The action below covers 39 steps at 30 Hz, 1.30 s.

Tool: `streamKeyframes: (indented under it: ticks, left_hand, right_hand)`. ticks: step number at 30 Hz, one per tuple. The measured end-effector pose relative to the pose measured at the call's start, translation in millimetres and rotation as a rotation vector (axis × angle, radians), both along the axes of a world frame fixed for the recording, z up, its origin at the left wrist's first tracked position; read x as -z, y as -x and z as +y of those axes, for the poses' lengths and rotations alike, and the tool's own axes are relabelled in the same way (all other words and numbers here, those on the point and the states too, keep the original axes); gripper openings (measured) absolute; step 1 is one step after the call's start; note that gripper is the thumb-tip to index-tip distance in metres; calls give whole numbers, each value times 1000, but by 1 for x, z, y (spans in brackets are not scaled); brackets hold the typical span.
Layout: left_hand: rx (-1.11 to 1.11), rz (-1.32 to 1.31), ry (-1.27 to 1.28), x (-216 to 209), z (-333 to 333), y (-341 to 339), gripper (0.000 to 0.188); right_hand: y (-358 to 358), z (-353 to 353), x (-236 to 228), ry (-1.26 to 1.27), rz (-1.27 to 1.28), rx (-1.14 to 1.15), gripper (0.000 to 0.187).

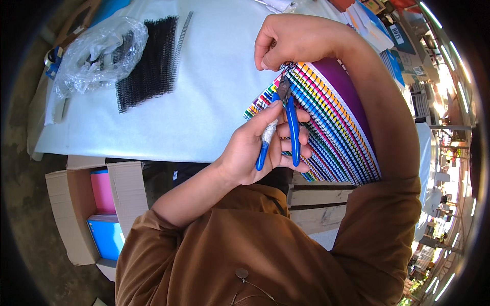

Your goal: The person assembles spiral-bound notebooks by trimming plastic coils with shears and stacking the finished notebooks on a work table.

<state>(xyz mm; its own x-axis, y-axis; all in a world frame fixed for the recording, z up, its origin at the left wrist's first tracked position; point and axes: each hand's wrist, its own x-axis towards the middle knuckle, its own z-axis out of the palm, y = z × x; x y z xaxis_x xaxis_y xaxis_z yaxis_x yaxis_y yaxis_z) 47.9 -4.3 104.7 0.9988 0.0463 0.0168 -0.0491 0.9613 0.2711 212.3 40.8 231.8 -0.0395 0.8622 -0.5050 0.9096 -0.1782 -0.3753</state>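
Observation:
A pair of blue-handled wire cutters (pixel 293 130) lies across my left hand (pixel 245 148), which is closed around it with the fingers behind the handles. One handle is wrapped in whitish tape. The dark jaws point away from me and meet the far corner of a stack of spiral-bound notebooks (pixel 337 115). Their colourful edges and dark coils fan toward me, and a purple cover shows on the right. Over that far corner bends my right hand (pixel 291 43), its fingers curled shut. What its fingertips grip, if anything, is hidden.
On the pale table cover (pixel 214 112), black binding coils (pixel 153 61) lie at the left, beside a crumpled clear plastic bag (pixel 102 53). An opened cardboard box (pixel 71 214) with pink and blue notebooks stands below the table's left edge. More stacked books (pixel 375 30) sit far right.

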Motion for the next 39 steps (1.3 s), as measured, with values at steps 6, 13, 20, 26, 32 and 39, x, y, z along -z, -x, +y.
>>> streamKeyframes:
  ticks: [6,13,20,26,32,39]
  left_hand:
    - [49,58,111,-10,7,1,48]
    - [57,205,-152,-4,19,1,52]
    - [180,74,41,-1,27,3,54]
    - [89,149,-53,-6,18,0,52]
    - [-8,259,-245,-14,11,-1,51]
    - [4,222,-262,-11,10,6,57]
  right_hand:
    - [-1,0,-1,-17,66,11,30]
    - [-3,-1,4,-40,104,9,29]
    - [-1,-2,2,-43,92,11,28]
    - [-1,-2,3,-70,97,-11,29]
    - [4,-3,-3,-32,81,21,30]
    - [0,-3,0,-44,51,7,29]
